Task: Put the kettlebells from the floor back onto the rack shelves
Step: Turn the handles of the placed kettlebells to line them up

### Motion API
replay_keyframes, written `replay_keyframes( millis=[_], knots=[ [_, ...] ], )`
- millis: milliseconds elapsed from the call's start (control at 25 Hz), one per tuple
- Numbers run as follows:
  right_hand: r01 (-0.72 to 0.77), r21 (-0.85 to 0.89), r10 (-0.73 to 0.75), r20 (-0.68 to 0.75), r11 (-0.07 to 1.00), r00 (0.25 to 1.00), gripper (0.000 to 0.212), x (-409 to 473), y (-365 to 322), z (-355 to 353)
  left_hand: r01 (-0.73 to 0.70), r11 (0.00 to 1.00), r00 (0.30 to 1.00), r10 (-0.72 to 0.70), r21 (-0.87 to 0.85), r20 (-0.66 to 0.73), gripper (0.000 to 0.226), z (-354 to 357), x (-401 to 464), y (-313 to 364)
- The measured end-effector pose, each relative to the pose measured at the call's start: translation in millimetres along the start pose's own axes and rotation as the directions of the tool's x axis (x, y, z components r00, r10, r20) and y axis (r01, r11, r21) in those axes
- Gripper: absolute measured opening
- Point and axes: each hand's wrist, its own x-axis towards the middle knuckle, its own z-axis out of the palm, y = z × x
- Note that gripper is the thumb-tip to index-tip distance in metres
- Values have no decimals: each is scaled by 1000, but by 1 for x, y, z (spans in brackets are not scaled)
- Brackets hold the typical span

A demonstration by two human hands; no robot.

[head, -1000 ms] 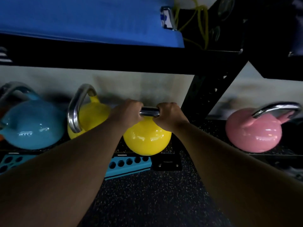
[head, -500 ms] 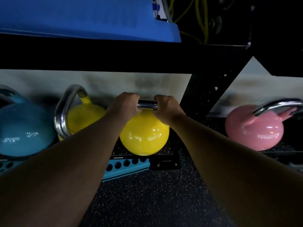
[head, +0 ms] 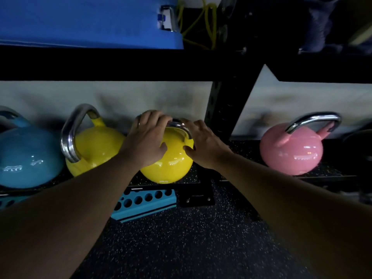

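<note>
A glossy yellow kettlebell (head: 169,168) with a chrome handle stands on the rack's low shelf (head: 196,175), close to its front edge. My left hand (head: 147,137) lies loosely over the handle, fingers draped and thumb on the ball. My right hand (head: 205,143) is open beside the handle's right end, fingertips touching it. Left of it on the same shelf stand a second yellow kettlebell (head: 96,146) and a blue kettlebell (head: 26,158). A pink kettlebell (head: 291,152) sits in the bay to the right.
A black upright post (head: 227,109) stands just right of my hands. The upper shelf beam (head: 100,63) runs overhead, bearing a blue mat (head: 80,21) and yellow cords. A teal perforated block (head: 145,202) lies under the shelf on the speckled black floor (head: 181,238).
Both hands were clenched on the yellow kettlebell's handle, holding it at the shelf's edge. Now it rests on the shelf and both hands have loosened and spread.
</note>
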Motion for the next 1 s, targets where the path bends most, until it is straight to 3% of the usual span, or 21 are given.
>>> replay_keyframes(
  millis=[160, 360, 640, 760, 880, 1000],
  knots=[
    [41, 1, -41, -38, 999, 998, 55, -47, 28, -29, -49, 998, 998, 50, 48, -35, 52, -8, -6, 48],
    [16, -159, -29, -83, 987, 996, 44, -118, 91, -67, -207, 978, 974, 207, -8, 90, 38, 4, -1, 133],
    [-141, -386, 103, -118, 912, 988, 36, -267, 236, -174, -355, 930, 906, 368, -98, 208, 28, 18, 53, 361],
    [-241, -410, 199, -143, 880, 969, 33, -334, 299, -231, -480, 874, 843, 482, -71, 238, 29, 15, 76, 463],
    [-328, -407, 283, -169, 853, 944, 29, -395, 355, -276, -607, 794, 770, 588, 3, 247, 28, 16, 98, 542],
    [-373, -419, 324, -185, 828, 928, 28, -428, 398, -300, -617, 787, 770, 594, 31, 232, 28, 24, 123, 590]
  ],
)
